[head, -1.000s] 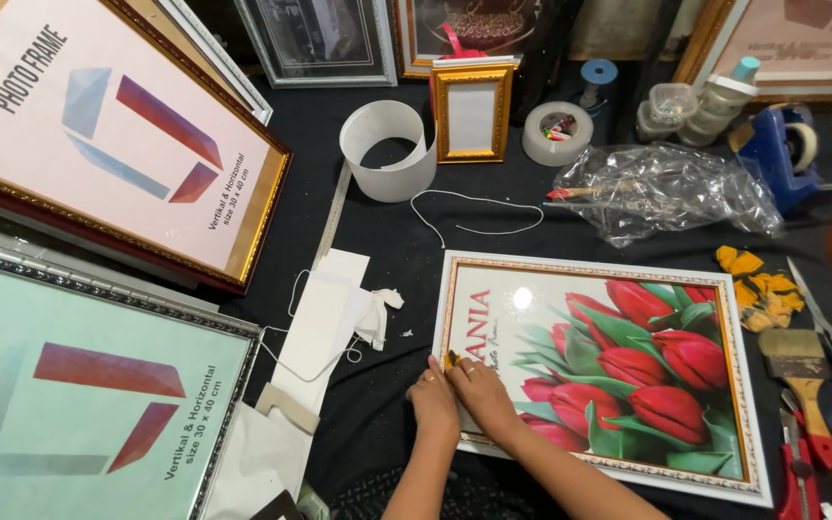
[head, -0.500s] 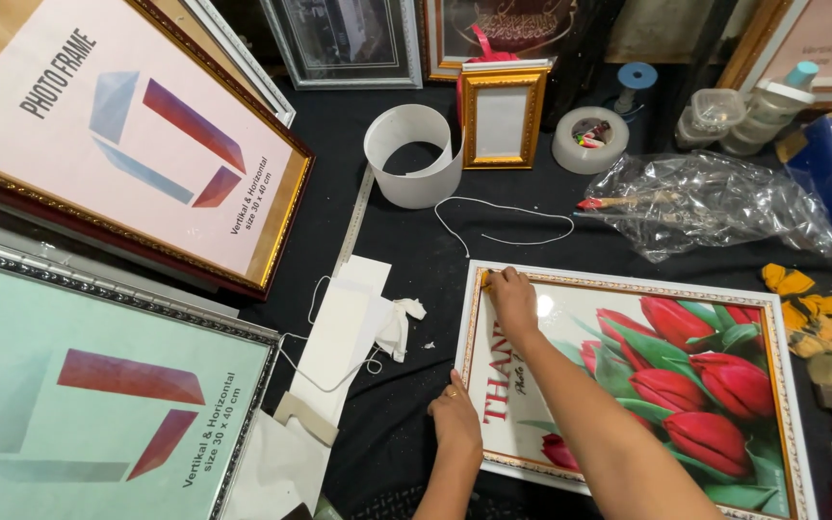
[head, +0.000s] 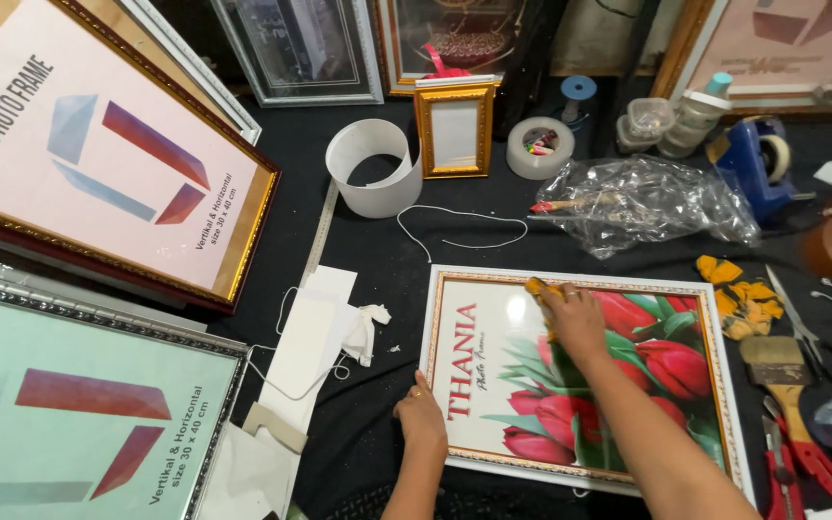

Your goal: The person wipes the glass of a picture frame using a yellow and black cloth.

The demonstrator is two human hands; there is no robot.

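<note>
Slid rightward along far edge: right hand (head: pixel 575 318), pressing yellow cloth (head: pixel 539 289) flat on tulip picture frame (head: pixel 724 385). Left hand (head: pixel 423 419) gripping near-left frame edge, fingers curled.

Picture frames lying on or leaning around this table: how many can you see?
8, perhaps more hidden. Tulip frame under both hands; small gold frame; gold-brown frame; silver frame; four leaning behind.
</note>
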